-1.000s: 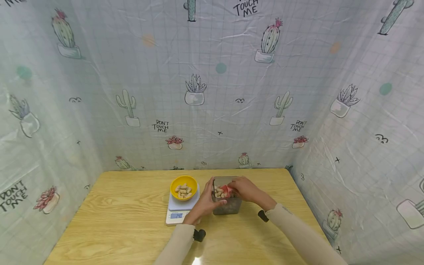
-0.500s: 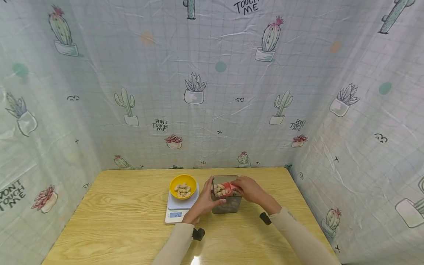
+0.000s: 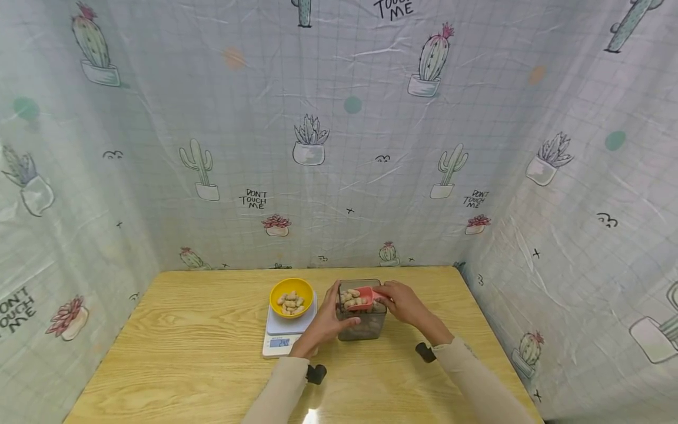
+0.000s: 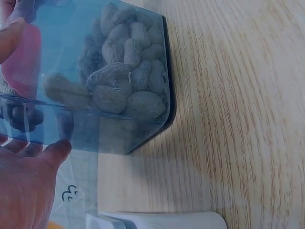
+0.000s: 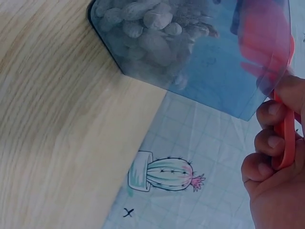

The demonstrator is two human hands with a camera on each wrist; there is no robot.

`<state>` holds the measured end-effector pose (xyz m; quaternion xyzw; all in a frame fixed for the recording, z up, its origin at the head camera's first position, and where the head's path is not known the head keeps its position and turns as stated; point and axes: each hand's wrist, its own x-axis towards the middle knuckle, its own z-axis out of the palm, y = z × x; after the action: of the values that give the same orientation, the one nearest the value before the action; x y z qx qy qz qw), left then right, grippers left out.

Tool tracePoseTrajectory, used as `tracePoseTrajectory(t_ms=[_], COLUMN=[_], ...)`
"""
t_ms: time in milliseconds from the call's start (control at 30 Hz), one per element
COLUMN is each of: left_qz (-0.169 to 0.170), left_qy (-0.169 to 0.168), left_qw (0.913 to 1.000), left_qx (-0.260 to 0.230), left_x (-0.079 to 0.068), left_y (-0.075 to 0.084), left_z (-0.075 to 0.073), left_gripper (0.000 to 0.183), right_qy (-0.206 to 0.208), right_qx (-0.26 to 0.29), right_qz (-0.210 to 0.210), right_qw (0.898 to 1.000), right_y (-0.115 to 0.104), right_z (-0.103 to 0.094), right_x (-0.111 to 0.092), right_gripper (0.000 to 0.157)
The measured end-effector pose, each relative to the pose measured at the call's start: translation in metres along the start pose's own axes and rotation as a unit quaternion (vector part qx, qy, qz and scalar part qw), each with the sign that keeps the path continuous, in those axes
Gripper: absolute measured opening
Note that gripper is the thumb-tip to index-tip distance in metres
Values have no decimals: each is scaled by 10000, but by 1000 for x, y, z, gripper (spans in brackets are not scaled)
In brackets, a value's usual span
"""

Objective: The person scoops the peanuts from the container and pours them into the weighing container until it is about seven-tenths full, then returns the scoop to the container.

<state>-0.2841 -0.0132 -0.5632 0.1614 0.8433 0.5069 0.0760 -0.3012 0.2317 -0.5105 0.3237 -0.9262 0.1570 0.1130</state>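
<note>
A clear grey plastic container (image 3: 361,330) of unshelled peanuts (image 4: 126,71) stands on the table. My left hand (image 3: 325,323) steadies it, fingers along its left wall and thumb across the front near the rim. In my right hand (image 3: 405,303) is a red scoop (image 3: 365,296), its handle (image 5: 287,138) gripped by curled fingers in the right wrist view. Several peanuts lie in the scoop, which sits level at the container's mouth. To the left, a yellow bowl (image 3: 275,306) with several peanuts (image 3: 292,302) rests on a white digital scale (image 3: 278,352).
The scale stands just left of the container, partly behind my left forearm; its display (image 3: 279,343) appears to read 240, with any decimal point unclear. A wooden table (image 3: 201,347) lies under everything. A cactus-print curtain (image 3: 349,176) closes off the back and sides.
The scoop has come up from among the peanuts to the container's rim, levelling out with peanuts in it. My right hand has shifted slightly to the right; my left hand keeps its hold.
</note>
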Motion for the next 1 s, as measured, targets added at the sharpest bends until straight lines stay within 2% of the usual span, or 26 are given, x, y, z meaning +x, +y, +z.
tracePoseTrajectory(t_ms=[133,400,733,1000], left_qz=[-13,18,-13,-14], left_qy=[25,22,25,167], left_qw=[10000,9999,10000,9998], left_qx=[-65,-108,-90,-63], left_x=[-1,-1,0,-3], left_y=[0,-1,0,5], left_z=[-1,-1,0,-3], left_gripper=[108,109,109,117], right_qy=[129,276,532,731], right_qx=[172,750,1320,1124], right_qz=[14,329,493,486], right_qw=[9998,9963,9886,9898], right_y=[1,6,12,9], right_z=[2,5,6,-5], right_x=[0,-7,-13,-12], right_gripper=[25,27,30,27])
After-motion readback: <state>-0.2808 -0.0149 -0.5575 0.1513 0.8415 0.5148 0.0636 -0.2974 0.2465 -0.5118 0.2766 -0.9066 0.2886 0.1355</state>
